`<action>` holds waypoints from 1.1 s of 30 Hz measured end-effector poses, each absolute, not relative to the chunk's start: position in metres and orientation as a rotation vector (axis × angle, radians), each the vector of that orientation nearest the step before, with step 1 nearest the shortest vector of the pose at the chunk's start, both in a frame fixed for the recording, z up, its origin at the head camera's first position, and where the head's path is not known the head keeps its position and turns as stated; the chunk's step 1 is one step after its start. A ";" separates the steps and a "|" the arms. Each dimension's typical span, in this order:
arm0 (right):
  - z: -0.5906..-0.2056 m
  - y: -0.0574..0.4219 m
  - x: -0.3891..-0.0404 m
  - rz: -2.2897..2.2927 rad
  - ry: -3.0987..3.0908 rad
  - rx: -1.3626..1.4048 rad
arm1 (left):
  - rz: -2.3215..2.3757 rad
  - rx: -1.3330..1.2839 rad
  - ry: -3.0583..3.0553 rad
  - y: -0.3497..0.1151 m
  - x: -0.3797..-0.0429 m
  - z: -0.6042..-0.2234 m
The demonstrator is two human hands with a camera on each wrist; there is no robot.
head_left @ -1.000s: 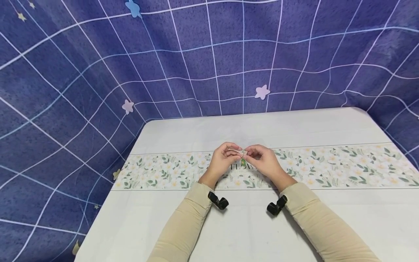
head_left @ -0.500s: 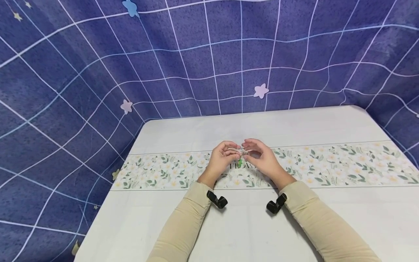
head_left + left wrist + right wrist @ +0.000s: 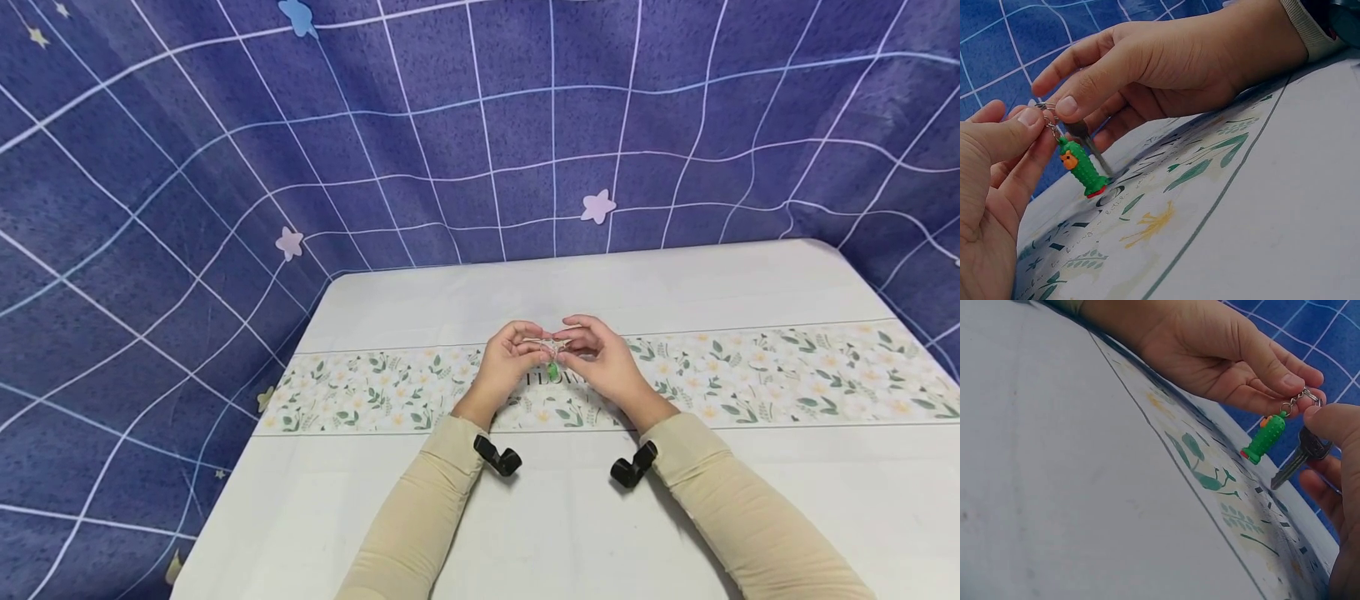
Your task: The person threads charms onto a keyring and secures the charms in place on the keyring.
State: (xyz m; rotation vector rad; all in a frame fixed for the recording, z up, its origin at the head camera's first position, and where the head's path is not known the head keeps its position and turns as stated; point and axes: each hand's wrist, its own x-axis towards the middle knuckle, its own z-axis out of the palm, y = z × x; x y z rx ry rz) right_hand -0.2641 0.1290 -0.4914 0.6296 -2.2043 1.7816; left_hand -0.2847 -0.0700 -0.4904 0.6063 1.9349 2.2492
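Observation:
Both hands meet over the floral band of the tabletop, holding a keychain between them. My left hand pinches the small chain and metal ring between thumb and fingertips. From that chain dangles a green cactus-shaped charm with an orange patch and a red base. On the other side, my right hand pinches the ring where a key is attached. The key has a dark head and a metal blade pointing down, beside the charm. In the left wrist view the right thumb partly covers the key's head.
A white table carries a printed strip of flowers and leaves across it, with lettering under the hands. Behind and to the left hangs a blue curtain with grid lines and stars. Black wrist cameras sit at both cuffs.
The right hand's upper fingers have lifted and spread a little. The green charm has swung slightly and turned. Both hands stay at nearly the same place above the strip.

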 end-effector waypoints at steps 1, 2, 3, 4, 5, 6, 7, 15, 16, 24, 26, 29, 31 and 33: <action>-0.492 0.129 -0.264 1.770 -2.206 0.632 | 2.248 0.606 1.935 -0.070 -0.285 -0.491; -0.491 0.129 -0.264 1.758 -2.212 0.630 | 2.247 0.607 1.936 -0.070 -0.285 -0.491; -0.491 0.129 -0.264 1.752 -2.217 0.630 | 2.247 0.605 1.935 -0.070 -0.285 -0.490; -0.491 0.129 -0.264 1.743 -2.226 0.626 | 2.248 0.606 1.934 -0.069 -0.285 -0.490; -0.491 0.129 -0.264 1.733 -2.239 0.620 | 2.253 0.605 1.929 -0.069 -0.285 -0.490; -0.490 0.130 -0.265 1.731 -2.249 0.609 | 2.255 0.608 1.928 -0.069 -0.285 -0.489; -0.490 0.130 -0.264 1.728 -2.259 0.601 | 2.258 0.610 1.923 -0.069 -0.286 -0.489; -0.486 0.132 -0.264 1.708 -2.282 0.601 | 2.252 0.642 1.921 -0.070 -0.285 -0.486; -0.486 0.132 -0.264 1.698 -2.286 0.603 | 2.249 0.644 1.924 -0.070 -0.285 -0.486; -0.485 0.134 -0.263 1.659 -2.335 0.600 | 2.243 0.618 1.919 -0.069 -0.285 -0.487; -0.485 0.134 -0.263 1.660 -2.343 0.601 | 2.234 0.611 1.926 -0.069 -0.285 -0.487; -0.485 0.134 -0.262 1.657 -2.347 0.610 | 2.216 0.602 1.940 -0.070 -0.285 -0.488; -0.485 0.134 -0.262 1.649 -2.345 0.620 | 2.206 0.602 1.946 -0.070 -0.285 -0.488; -0.485 0.133 -0.262 1.636 -2.345 0.623 | 2.201 0.603 1.949 -0.070 -0.285 -0.488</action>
